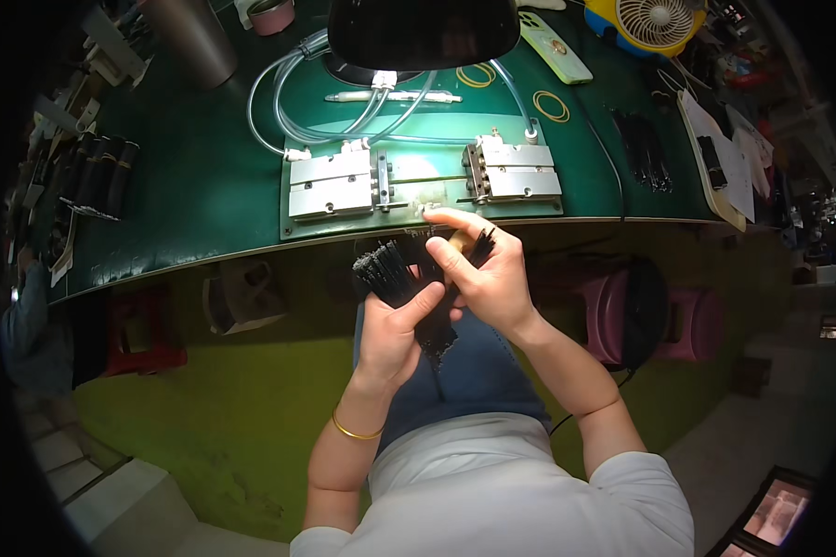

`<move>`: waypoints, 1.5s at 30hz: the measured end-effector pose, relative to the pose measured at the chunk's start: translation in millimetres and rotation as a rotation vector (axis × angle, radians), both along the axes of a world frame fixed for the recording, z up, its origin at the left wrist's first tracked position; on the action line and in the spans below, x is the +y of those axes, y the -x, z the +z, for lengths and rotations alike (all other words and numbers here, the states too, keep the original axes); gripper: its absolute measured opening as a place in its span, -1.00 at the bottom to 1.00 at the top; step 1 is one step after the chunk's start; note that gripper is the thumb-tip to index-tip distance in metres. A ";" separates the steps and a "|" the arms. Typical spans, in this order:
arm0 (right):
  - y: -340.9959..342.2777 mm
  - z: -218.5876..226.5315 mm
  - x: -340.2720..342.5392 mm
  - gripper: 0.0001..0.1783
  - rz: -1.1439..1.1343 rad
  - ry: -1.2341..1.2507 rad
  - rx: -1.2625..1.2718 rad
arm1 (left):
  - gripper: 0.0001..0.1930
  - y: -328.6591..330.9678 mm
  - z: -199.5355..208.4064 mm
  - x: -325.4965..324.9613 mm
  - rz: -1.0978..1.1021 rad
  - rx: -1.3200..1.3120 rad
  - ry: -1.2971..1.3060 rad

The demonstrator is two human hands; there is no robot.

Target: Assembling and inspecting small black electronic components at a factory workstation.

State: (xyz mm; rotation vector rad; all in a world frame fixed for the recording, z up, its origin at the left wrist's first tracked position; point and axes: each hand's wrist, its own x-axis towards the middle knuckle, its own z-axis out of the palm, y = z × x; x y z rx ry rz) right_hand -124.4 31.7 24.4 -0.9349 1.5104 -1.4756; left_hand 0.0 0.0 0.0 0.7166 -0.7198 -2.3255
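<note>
Nearest, over the lap in blue trousers, the left hand is wrapped around a bundle of thin black strands, which fans out above the fist just short of the worktop's edge. The right hand is closed in a pinch at the top of that bundle, thumb and forefinger pressed on a few strands, and reaches toward the metal fixture. A gold bangle sits on the left wrist.

Beyond the edge, on the green worktop, lies a plate with two grey metal clamp blocks, one left, one right, fed by clear tubes. Behind them lie a pen, two yellow rubber bands, a pale green phone and a black lamp shade. At the far left stand dark rolls and a steel cup; at the far right lie another heap of black strands, a clipboard and a yellow fan.
</note>
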 end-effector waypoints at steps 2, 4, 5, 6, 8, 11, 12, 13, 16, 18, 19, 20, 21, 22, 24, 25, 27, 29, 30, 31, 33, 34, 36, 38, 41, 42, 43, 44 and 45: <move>-0.9 8.0 0.5 -0.75 0.020 0.030 -0.023 | -0.82 -1.5 1.0 0.0 -0.010 0.009 -0.009; -1.2 8.4 0.6 -0.77 0.029 0.042 -0.038 | -0.82 -2.0 3.1 0.3 -0.017 0.010 -0.017; -0.9 7.4 0.2 -0.79 0.014 0.039 -0.050 | -0.83 -1.2 4.3 0.6 -0.027 0.009 0.003; -0.9 6.4 -0.2 -0.81 0.000 0.037 -0.062 | -0.83 -0.5 5.4 0.7 -0.036 0.008 0.023; -1.4 4.9 0.2 -0.82 -0.018 0.031 -0.074 | -0.84 1.4 5.8 1.0 -0.048 0.008 0.040; -3.4 4.4 1.1 -0.86 -0.032 -0.058 -0.145 | -0.85 3.7 5.8 2.2 -0.019 -0.046 0.065; -3.3 3.0 1.4 -0.86 -0.032 -0.062 -0.145 | -0.85 4.2 4.3 2.6 -0.019 -0.047 0.062; -2.5 0.3 1.3 -0.87 -0.024 -0.051 -0.152 | -0.85 4.7 1.5 3.1 -0.008 -0.032 0.037; -1.5 -4.0 -1.1 -0.86 -0.006 -0.031 -0.169 | -0.86 5.8 -3.0 3.3 0.016 -0.005 -0.013; -2.3 -2.9 -3.8 -0.83 -0.035 -0.036 -0.129 | -0.88 7.1 -3.3 3.5 0.040 0.024 -0.041; -2.5 -2.6 -5.3 -0.82 -0.049 -0.038 -0.110 | -0.89 7.8 -3.5 3.3 0.051 0.038 -0.055; -2.5 -3.1 -7.0 -0.82 -0.051 -0.040 -0.113 | -0.89 8.8 -4.8 2.9 0.050 0.035 -0.057; -2.3 -3.7 -9.2 -0.81 -0.056 -0.047 -0.121 | -0.88 10.0 -6.9 2.3 0.059 0.046 -0.051; -2.3 -4.2 -11.2 -0.79 -0.061 -0.053 -0.130 | -0.88 11.0 -8.8 1.7 0.069 0.056 -0.044; -3.4 -4.3 -13.1 -0.78 -0.068 -0.060 -0.141 | -0.87 10.9 -9.9 0.4 0.078 0.065 -0.038; -3.5 -4.1 -13.7 -0.78 -0.076 -0.063 -0.159 | -0.87 10.9 -9.3 -0.4 0.068 0.065 -0.042; -3.4 -3.5 -14.9 -0.76 -0.092 -0.067 -0.195 | -0.86 10.9 -7.6 -2.0 0.049 0.067 -0.050; -1.4 -3.4 -15.6 -0.77 -0.087 -0.064 -0.205 | -0.86 12.2 -5.7 -3.3 0.049 0.069 -0.048; -0.3 -3.5 -15.8 -0.77 -0.082 -0.058 -0.214 | -0.86 12.9 -5.0 -3.7 0.051 0.072 -0.044; 0.6 -3.6 -15.9 -0.77 -0.076 -0.053 -0.223 | -0.86 13.6 -4.5 -4.0 0.052 0.074 -0.041; 2.0 -2.6 -16.2 -0.76 -0.074 -0.064 -0.230 | -0.86 14.8 -3.9 -4.2 0.055 0.074 -0.040; 2.6 -2.1 -16.5 -0.75 -0.072 -0.075 -0.237 | -0.86 15.4 -3.7 -4.3 0.057 0.074 -0.039; 2.8 -1.8 -17.3 -0.74 -0.068 -0.084 -0.244 | -0.87 16.0 -3.7 -4.6 0.062 0.075 -0.037; 1.9 -2.5 -17.3 -0.75 -0.088 -0.090 -0.208 | -0.87 16.3 -5.2 -4.7 0.047 0.101 -0.023; 0.9 -3.8 -17.6 -0.75 -0.100 -0.086 -0.187 | -0.88 17.3 -3.2 -3.7 0.051 0.102 -0.020; 0.6 -4.3 -17.5 -0.75 -0.104 -0.080 -0.184 | -0.88 17.8 -2.0 -3.2 0.061 0.089 -0.025; 0.4 -4.4 -17.3 -0.75 -0.107 -0.074 -0.180 | -0.88 17.9 -1.0 -2.9 0.071 0.076 -0.031; 0.3 -4.3 -16.6 -0.75 -0.106 -0.072 -0.180 | -0.88 17.8 -0.7 -2.7 0.072 0.077 -0.029; 0.5 -4.0 -15.7 -0.75 -0.093 -0.056 -0.159 | -0.88 17.6 -0.9 -2.6 0.079 0.071 -0.026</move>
